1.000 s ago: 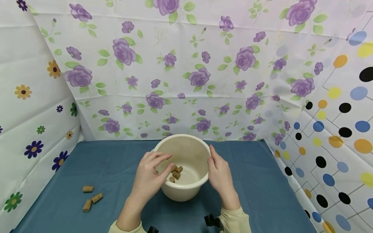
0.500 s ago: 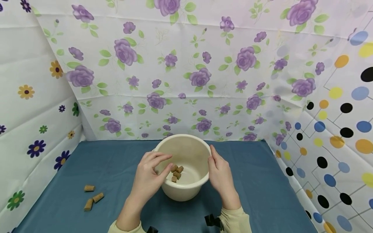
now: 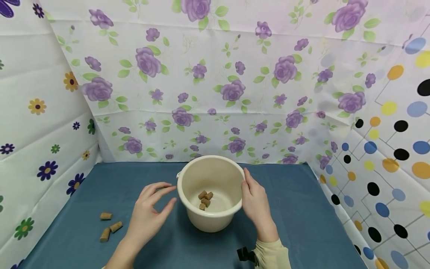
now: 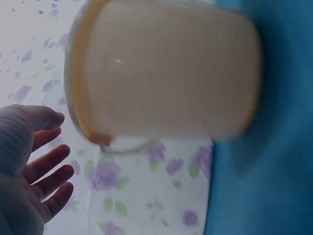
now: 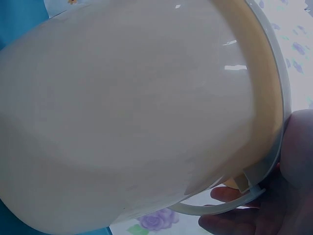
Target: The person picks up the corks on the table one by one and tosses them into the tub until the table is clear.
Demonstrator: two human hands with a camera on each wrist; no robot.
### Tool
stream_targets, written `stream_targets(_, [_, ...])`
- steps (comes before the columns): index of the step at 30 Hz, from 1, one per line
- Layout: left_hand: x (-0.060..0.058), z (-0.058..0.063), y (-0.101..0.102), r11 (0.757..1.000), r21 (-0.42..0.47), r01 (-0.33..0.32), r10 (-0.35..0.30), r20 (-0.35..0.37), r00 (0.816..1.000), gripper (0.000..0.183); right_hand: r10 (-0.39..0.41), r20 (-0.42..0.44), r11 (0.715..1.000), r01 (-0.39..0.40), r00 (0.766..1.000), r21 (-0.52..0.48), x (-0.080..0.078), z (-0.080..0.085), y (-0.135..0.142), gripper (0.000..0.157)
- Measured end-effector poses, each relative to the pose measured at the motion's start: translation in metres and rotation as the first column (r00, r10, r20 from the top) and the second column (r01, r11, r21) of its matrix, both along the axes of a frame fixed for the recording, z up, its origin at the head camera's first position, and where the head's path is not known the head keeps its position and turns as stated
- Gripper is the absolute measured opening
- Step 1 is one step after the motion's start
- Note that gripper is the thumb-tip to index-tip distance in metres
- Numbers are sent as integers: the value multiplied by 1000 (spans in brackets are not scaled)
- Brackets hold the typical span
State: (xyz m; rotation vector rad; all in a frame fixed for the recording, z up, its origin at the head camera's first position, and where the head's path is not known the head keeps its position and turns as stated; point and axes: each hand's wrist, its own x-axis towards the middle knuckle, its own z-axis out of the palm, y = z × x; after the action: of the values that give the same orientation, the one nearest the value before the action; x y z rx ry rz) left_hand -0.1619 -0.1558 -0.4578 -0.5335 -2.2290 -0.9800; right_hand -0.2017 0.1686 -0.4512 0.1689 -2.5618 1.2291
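A cream plastic bucket (image 3: 211, 223) stands at the middle of the blue cloth, its mouth facing the head camera. Several short corks (image 3: 206, 202) lie inside on its bottom. My right hand (image 3: 255, 201) grips the rim on the right side, thumb at the near side of the edge; in the right wrist view its fingers pass behind the bucket's handle (image 5: 210, 210). To the left of the bucket, my left hand (image 3: 149, 207) is held with fingers spread and nothing in them. The left wrist view shows this hand (image 4: 36, 166) apart from the rim.
On the blue cloth (image 3: 292, 224) at the left lie three more corks: one cork (image 3: 106, 216) behind, and a pair, one cork (image 3: 116, 226) close to another cork (image 3: 105, 235). A flowered curtain (image 3: 215, 93) rises behind the table, with patterned sheets at both sides.
My left hand has let go of the bucket's left rim and moved left, its fingers spreading. My right hand keeps its grip, and the corks inside stay put.
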Motion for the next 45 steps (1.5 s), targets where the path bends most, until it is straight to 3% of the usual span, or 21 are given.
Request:
stream_targets(8, [25, -26, -55, 978, -189, -93, 110, 79, 991, 41, -3, 2, 1000, 3, 1000, 3, 0, -1, 0, 50])
stream_targets(14, [40, -35, -100, 942, -252, -221, 263, 149, 953, 38, -1, 4, 1000, 1, 1000, -9, 0, -2, 1, 51])
stream_targets(19, [46, -40, -130, 910, -284, -301, 371, 240, 897, 34, -3, 3, 1000, 3, 1000, -13, 0, -1, 1, 51])
stream_targets(24, [46, -44, -146, 893, -343, -289, 406, 344, 847, 33, -5, -2, 1000, 5, 1000, -12, -1, 0, 2, 50])
stream_targets(26, [45, -44, -150, 890, -376, -259, 413, 421, 808, 34, -6, -7, 1000, 5, 1000, -10, -1, 0, 1, 50])
stream_targets(31, [40, -45, -160, 879, -433, -199, 442, 584, 680, 39, -6, -11, 1000, 6, 1000, -7, -1, 0, 1, 50])
stream_targets(35, [38, -48, -164, 870, -460, -178, 464, 641, 611, 49, -8, -10, 1000, 8, 1000, -4, -1, 1, 1, 50])
stream_targets(45, [40, -54, -165, 863, -488, -132, 474, 691, 545, 65, -6, -6, 1000, 6, 1000, -6, 0, 0, 1, 50])
